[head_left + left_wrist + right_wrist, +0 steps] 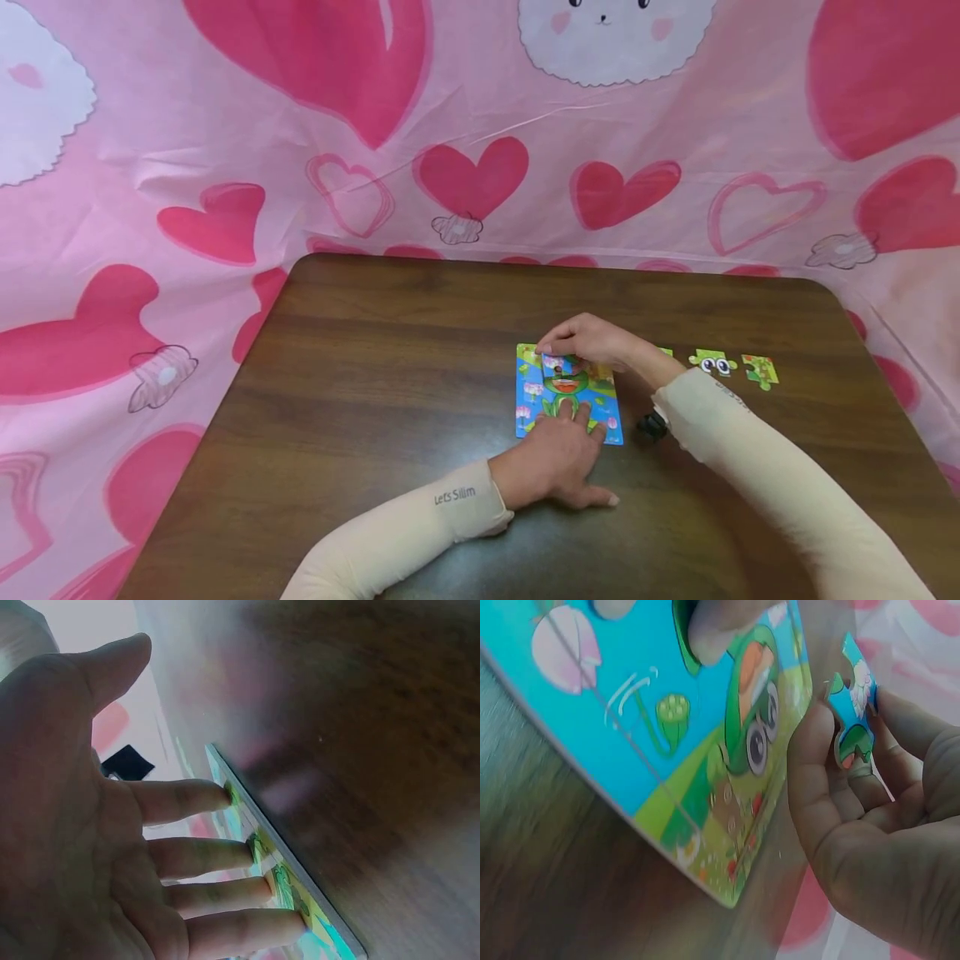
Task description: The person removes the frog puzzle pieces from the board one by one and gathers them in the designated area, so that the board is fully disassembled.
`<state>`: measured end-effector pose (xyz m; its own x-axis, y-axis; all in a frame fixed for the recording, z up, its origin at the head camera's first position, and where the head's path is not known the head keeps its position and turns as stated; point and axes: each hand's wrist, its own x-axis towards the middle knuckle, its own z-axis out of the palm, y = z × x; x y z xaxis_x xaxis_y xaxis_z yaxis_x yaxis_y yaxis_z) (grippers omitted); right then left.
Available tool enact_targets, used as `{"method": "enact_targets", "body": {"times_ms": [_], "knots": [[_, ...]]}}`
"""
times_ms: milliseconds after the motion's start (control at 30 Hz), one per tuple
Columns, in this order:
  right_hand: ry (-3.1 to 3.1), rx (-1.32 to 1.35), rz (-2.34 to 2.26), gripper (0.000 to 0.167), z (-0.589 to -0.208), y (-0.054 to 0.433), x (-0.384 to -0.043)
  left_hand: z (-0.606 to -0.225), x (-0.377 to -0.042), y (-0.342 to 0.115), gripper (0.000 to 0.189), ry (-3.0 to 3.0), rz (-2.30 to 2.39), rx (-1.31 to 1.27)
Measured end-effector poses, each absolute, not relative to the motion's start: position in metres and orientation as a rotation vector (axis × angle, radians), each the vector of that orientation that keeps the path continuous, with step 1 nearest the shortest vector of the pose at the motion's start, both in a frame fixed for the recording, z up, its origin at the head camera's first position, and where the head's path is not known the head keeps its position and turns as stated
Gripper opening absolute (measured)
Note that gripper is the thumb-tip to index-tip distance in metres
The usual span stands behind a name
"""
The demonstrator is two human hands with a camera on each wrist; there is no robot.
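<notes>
A frog picture puzzle board [612, 408], blue with green and yellow parts, lies flat on the wooden table. My right hand [596, 340] pinches a jigsaw puzzle piece [859, 694] between thumb and fingers over the board's upper left. Blue, a pink flower and some green show on that piece in the right wrist view. Straight fingers of my left hand [561, 454] rest on the board's near edge, with the thumb spread out to the right. In the left wrist view its fingertips touch the picture [283, 889] along the edge. The right hand covers the board's far side.
Right of the board lie loose jigsaw pieces: one with cartoon eyes [712, 363], a yellow-green one [761, 371], and another [666, 351] partly behind the right wrist. Pink heart-patterned cloth [480, 108] hangs behind the table [360, 375]. A small black device [652, 427] sits at the right wrist.
</notes>
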<state>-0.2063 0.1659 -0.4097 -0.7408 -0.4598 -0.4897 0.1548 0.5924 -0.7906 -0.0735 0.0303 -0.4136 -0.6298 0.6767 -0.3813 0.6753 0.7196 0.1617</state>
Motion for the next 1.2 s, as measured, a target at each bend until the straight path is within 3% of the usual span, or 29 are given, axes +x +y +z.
{"method": "enact_targets", "body": {"times_ms": [800,1200], "knots": [[2.123,-0.132,-1.27,0.05,-0.394,0.267,-0.189,-0.416,-0.07,0.03,0.083,2.579,-0.071,1.074],[2.112,-0.066,-1.289,0.052,-0.393,0.3,-0.181,-0.419,-0.069,0.029,0.084,2.598,-0.075,1.109]]}}
